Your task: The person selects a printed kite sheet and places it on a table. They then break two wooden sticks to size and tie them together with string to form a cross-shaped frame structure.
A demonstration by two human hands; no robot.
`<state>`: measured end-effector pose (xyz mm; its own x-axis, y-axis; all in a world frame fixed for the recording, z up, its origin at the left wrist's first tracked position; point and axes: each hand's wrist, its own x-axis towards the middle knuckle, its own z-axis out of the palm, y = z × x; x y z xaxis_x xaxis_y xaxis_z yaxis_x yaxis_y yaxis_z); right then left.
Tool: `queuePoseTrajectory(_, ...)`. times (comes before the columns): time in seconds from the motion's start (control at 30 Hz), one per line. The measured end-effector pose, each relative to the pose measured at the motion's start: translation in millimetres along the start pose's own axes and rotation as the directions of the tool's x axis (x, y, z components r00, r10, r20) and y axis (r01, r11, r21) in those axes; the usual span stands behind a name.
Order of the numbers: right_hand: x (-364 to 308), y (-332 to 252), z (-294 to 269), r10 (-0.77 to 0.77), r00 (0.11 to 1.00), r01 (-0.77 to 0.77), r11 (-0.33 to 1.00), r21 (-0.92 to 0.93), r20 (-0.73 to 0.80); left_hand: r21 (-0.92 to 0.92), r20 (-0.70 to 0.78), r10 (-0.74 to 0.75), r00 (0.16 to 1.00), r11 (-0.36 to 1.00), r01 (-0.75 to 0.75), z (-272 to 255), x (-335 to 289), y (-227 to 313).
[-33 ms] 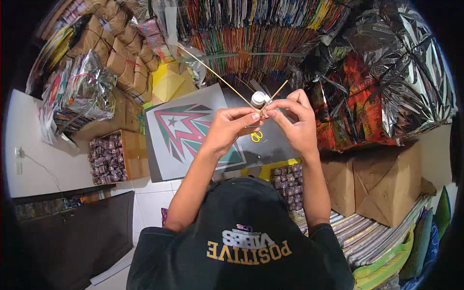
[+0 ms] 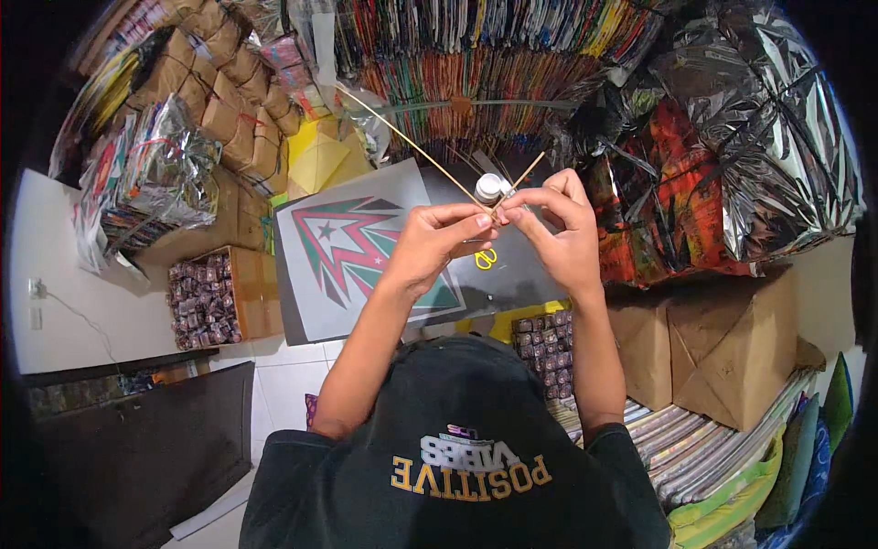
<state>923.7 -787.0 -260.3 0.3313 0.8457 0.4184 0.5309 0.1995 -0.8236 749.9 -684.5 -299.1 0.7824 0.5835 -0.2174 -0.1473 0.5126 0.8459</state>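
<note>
Two thin bamboo sticks (image 2: 416,146) cross in a V above the dark table, their meeting point between my fingertips. The longer one slants up to the far left, the shorter one up to the right. My left hand (image 2: 439,240) is closed, pinching the sticks near the crossing. Close against it, my right hand (image 2: 560,224) is closed too, its thumb and index finger at the same joint. Fingers hide the joint itself. Just behind stands a white-capped bottle (image 2: 488,187), partly covered by my right fingers. Yellow-handled scissors (image 2: 486,260) lie below the hands on the table.
A translucent sheet with a red, green and black pattern (image 2: 338,247) lies left on the dark table (image 2: 457,188). Bundled sheets (image 2: 457,82) line the back. Plastic-wrapped packs (image 2: 677,183) and cardboard boxes (image 2: 732,348) crowd the right; an open box of small spools (image 2: 251,293) sits left.
</note>
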Motion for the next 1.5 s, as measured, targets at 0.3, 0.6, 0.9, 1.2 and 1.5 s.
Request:
queuePoseTrajectory(0.3,1.6,-4.2,3.8,-0.038,0.999,0.04,0.997,-0.066,0.021,0.024,-0.053,0.041,0.998,0.999,-0.039,-4.0,1.4,-3.9)
queuePoseTrajectory(0.6,-5.3,9.1,14.4,0.124,0.988,-0.15,0.902,0.406,0.089,0.172,-0.09,0.154,0.984,0.975,-0.137,-9.8,2.6,-6.6)
queuePoseTrajectory(0.9,-6.4,9.7,19.6,0.193,0.98,-0.196,0.928,0.317,0.04,0.246,-0.097,0.182,0.978,0.957,-0.154,-11.7,-0.1,-6.7)
queuePoseTrajectory(1.2,-4.0,9.5,14.1,0.262,0.955,-0.296,0.784,0.546,0.14,0.342,-0.104,0.216,0.971,0.924,-0.169,-19.9,-1.6,-0.3)
queuePoseTrajectory(1.5,-8.0,10.4,11.1,0.228,0.94,-0.339,0.705,0.623,0.253,0.365,-0.103,0.248,0.963,0.91,-0.195,-28.3,-2.4,2.0)
